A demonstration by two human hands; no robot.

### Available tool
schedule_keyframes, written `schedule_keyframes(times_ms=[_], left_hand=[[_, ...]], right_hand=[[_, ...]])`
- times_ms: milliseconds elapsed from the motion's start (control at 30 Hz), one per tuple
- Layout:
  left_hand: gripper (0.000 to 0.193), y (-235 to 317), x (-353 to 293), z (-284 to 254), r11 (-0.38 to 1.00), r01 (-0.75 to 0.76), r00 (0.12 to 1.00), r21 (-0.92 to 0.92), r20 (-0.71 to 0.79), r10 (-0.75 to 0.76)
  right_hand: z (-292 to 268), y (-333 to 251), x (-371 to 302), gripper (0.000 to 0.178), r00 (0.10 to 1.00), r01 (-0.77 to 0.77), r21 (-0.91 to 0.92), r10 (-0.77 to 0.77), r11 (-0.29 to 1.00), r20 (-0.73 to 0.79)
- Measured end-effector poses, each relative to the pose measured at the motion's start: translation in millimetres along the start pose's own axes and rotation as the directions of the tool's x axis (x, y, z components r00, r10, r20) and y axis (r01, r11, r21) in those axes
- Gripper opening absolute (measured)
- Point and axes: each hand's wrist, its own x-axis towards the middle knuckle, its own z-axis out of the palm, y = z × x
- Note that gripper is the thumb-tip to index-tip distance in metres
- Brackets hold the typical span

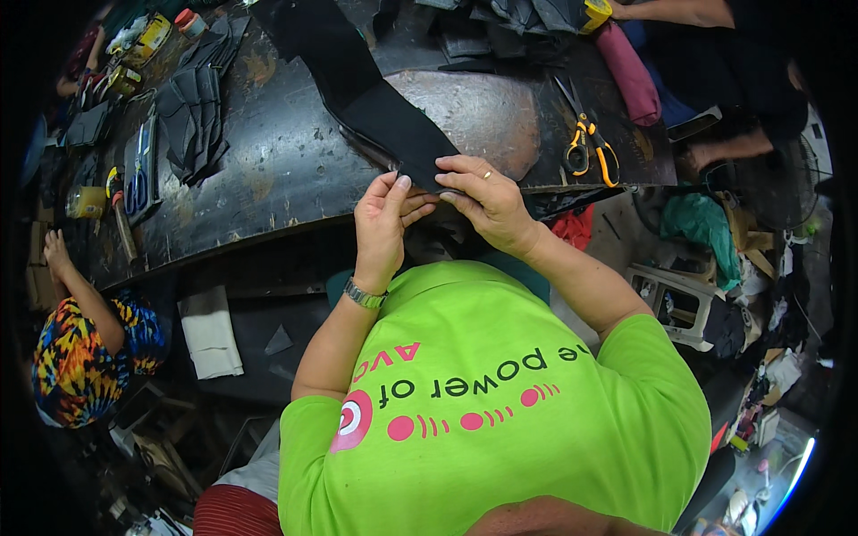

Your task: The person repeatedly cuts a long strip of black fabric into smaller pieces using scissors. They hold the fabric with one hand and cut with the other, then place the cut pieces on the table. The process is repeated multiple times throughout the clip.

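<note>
A long black piece of material (380, 105) runs across the dark worktable (277, 170), its near end at the table's front edge. My left hand (384, 214), with a metal watch on the wrist, pinches the left corner of that end between thumb and fingers. On the same end, a little to the right, my right hand (487, 204) grips the edge, with a ring on one finger. Whether the material is cloth or leather I cannot make out. To the right of my hands lie scissors (579, 147) with yellow and black handles.
Stacks of dark cut pieces (192, 112) lie on the left, more (500, 31) at the back. A hammer (123, 214), blue-handled scissors (136, 183) and a jar (87, 203) stand far left. A maroon roll (628, 76) lies right. Co-workers sit at both sides; a fan (778, 179) stands right.
</note>
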Motion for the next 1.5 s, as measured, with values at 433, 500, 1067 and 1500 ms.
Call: schedule_keyframes(times_ms=[433, 500, 1067, 1500], left_hand=[[0.013, -6.2, -5.4, 7.8, 0.959, -0.131, 0.991, 0.252, 0.029, 0.128], [0.014, -6.0, -7.6, 7.0, 0.946, -0.158, 0.987, 0.283, 0.052, 0.150], [0.016, -6.8, -5.5, 7.6, 0.927, -0.111, 0.994, 0.359, 0.054, 0.098], [0.013, -9.1, -4.7, 4.6, 0.986, -0.082, 0.995, 0.149, 0.071, 0.072]], right_hand=[[-13.0, -12.2, 15.8, 0.026, 0.998, -0.056, -0.032, 0.055, 0.998, -0.036], [-8.6, -15.9, 17.6, 0.033, 1.000, 0.010, -0.157, -0.006, 0.988, 0.025], [16.4, -4.4, 21.7, 0.011, 0.993, -0.069, -0.172, 0.051, 0.983, -0.105], [-5.3, -18.8, 1.1, 0.019, 0.998, 0.054, -0.301, -0.055, 0.952, 0.005]])
